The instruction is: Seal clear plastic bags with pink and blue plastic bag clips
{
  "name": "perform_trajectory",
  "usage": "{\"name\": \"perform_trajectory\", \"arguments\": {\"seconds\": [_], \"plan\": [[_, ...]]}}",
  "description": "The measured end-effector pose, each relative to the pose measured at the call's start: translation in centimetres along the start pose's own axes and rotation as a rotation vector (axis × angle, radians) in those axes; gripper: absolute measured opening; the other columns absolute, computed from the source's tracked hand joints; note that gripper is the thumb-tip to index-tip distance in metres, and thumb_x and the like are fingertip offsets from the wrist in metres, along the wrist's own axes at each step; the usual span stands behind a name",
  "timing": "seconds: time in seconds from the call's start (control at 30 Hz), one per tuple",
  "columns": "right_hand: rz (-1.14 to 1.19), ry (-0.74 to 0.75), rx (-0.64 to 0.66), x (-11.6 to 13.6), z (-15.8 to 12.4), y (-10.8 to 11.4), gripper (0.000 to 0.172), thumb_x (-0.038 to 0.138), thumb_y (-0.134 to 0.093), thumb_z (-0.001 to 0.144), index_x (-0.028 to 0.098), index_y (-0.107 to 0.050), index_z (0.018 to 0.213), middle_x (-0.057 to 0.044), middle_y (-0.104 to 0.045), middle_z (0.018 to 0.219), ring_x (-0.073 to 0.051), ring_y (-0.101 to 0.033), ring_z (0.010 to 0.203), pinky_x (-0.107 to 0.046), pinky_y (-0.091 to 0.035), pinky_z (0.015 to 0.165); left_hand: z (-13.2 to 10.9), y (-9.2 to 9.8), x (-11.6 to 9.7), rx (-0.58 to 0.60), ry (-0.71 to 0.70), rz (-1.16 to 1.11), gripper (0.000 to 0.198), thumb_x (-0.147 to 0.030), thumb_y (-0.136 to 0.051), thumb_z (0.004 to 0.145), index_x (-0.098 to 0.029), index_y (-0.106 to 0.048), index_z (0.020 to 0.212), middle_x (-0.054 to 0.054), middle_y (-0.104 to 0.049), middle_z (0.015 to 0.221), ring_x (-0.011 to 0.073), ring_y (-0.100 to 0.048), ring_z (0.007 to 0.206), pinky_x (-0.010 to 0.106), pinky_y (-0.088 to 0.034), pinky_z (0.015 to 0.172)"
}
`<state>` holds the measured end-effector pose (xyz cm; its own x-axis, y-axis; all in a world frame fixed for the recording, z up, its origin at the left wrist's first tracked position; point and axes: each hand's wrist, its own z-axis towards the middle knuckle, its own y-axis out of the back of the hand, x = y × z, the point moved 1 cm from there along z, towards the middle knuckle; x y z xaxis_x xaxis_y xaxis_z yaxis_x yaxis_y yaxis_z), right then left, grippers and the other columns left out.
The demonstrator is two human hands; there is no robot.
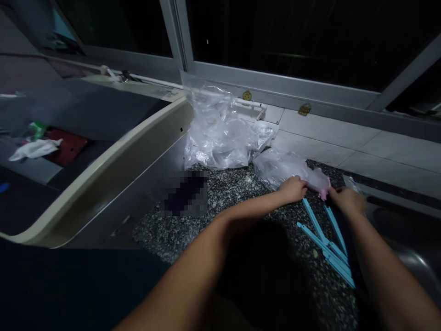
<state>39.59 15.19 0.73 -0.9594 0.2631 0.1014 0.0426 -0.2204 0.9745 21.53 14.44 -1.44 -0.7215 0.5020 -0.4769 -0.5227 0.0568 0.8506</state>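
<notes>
My left hand (293, 188) is closed on a clear plastic bag (280, 168) lying on the speckled granite counter (220, 193). My right hand (346, 198) is closed at the bag's other end, where a small pink object (320, 181) shows inside the plastic. Between and below my hands lie several light blue plastic sticks (327, 243), fanned out on the counter. What exactly my right fingers pinch is hard to make out.
A larger crumpled clear bag (217, 133) sits against the window ledge (310, 124). A beige-rimmed appliance (103, 161) with a dark opening stands at left. A metal sink (403, 239) lies at right. Dark windows fill the back.
</notes>
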Motion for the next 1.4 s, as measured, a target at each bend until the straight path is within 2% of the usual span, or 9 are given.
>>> {"name": "perform_trajectory", "arguments": {"seconds": [0.13,0.37,0.47,0.57,0.8,0.93,1.03,1.27,1.4], "plan": [[-0.032,-0.114,0.092,1.1,-1.6,1.6,0.038,0.04,-0.047,0.077,0.011,-0.068,0.089,-0.019,-0.059,0.072,-0.029,-0.057,0.069,-0.035,-0.034,0.053,-6.2,3.8,2.1,-0.024,0.056,0.012,0.028,-0.03,-0.043,0.082,-0.017,-0.062,0.097,0.01,-0.056,0.097,0.0224,-0.052,0.096,0.032,-0.042,0.083],[0.062,0.09,-0.073,5.9,-6.1,2.3,0.034,0.034,-0.042,0.081,0.015,-0.064,0.099,-0.012,-0.066,0.088,-0.022,-0.06,0.076,-0.029,-0.039,0.06,-17.5,10.8,8.1,-0.101,0.35,0.342,0.029,-0.032,-0.044,0.081,-0.017,-0.059,0.1,0.013,-0.053,0.102,0.027,-0.047,0.1,0.04,-0.039,0.084],[0.067,0.289,-0.131,8.7,-8.2,1.7,0.033,0.033,-0.04,0.082,0.015,-0.064,0.095,-0.011,-0.067,0.093,-0.021,-0.06,0.081,-0.027,-0.039,0.064,-20.3,12.4,10.2,-0.133,0.452,0.471,0.032,-0.034,-0.043,0.081,-0.016,-0.055,0.105,0.014,-0.05,0.106,0.0279,-0.045,0.103,0.043,-0.037,0.086],[0.053,0.342,-0.121,11.1,-9.5,1.4,0.032,0.033,-0.04,0.083,0.015,-0.063,0.097,-0.01,-0.067,0.095,-0.021,-0.06,0.081,-0.028,-0.039,0.062,-21.6,13.0,11.5,-0.09,0.547,0.487,0.035,-0.036,-0.043,0.081,-0.016,-0.052,0.108,0.015,-0.048,0.108,0.0274,-0.044,0.102,0.038,-0.041,0.079],[0.054,0.27,-0.132,14.3,-8.5,1.8,0.035,0.036,-0.047,0.082,0.016,-0.054,0.11,-0.012,-0.061,0.102,-0.022,-0.059,0.086,-0.028,-0.039,0.063,-20.8,13.4,11.0,-0.15,0.359,0.441,0.034,-0.034,-0.042,0.082,-0.016,-0.053,0.108,0.013,-0.05,0.105,0.0249,-0.045,0.101,0.035,-0.039,0.085],[-0.002,0.316,-0.163,15.4,-7.4,1.7,0.038,0.036,-0.054,0.078,0.015,-0.054,0.11,-0.014,-0.057,0.105,-0.024,-0.054,0.094,-0.028,-0.038,0.068,-18.5,12.5,10.2,-0.173,0.251,0.314,0.03,-0.033,-0.044,0.082,-0.016,-0.057,0.103,0.011,-0.052,0.103,0.0228,-0.047,0.101,0.031,-0.04,0.086],[-0.043,0.345,-0.159,15.9,-7.0,1.3,0.024,0.028,-0.047,0.083,0.015,-0.059,0.099,-0.013,-0.059,0.097,-0.022,-0.053,0.092,-0.028,-0.037,0.066,-16.2,11.7,9.6,-0.193,0.21,0.234,0.031,-0.03,-0.045,0.081,-0.016,-0.057,0.105,0.011,-0.054,0.103,0.0231,-0.049,0.101,0.031,-0.04,0.087],[0.054,0.463,-0.261,14.5,-8.7,0.4,0.025,0.025,-0.04,0.086,0.017,-0.064,0.089,-0.009,-0.061,0.088,-0.018,-0.054,0.084,-0.026,-0.036,0.063,-10.9,11.1,8.5,-0.203,0.214,0.247,0.051,-0.028,-0.05,0.079,-0.018,-0.04,0.128,0.01,-0.049,0.109,0.0222,-0.051,0.101,0.029,-0.042,0.084],[0.202,0.58,-0.37,12.4,-10.0,0.3,0.023,0.023,-0.042,0.086,0.018,-0.064,0.085,-0.007,-0.062,0.081,-0.016,-0.055,0.077,-0.024,-0.039,0.065,-10.4,10.5,8.4,-0.153,0.2,0.262,0.053,-0.033,-0.052,0.078,-0.021,-0.039,0.128,0.01,-0.047,0.112,0.022,-0.053,0.097,0.029,-0.044,0.077]]}}
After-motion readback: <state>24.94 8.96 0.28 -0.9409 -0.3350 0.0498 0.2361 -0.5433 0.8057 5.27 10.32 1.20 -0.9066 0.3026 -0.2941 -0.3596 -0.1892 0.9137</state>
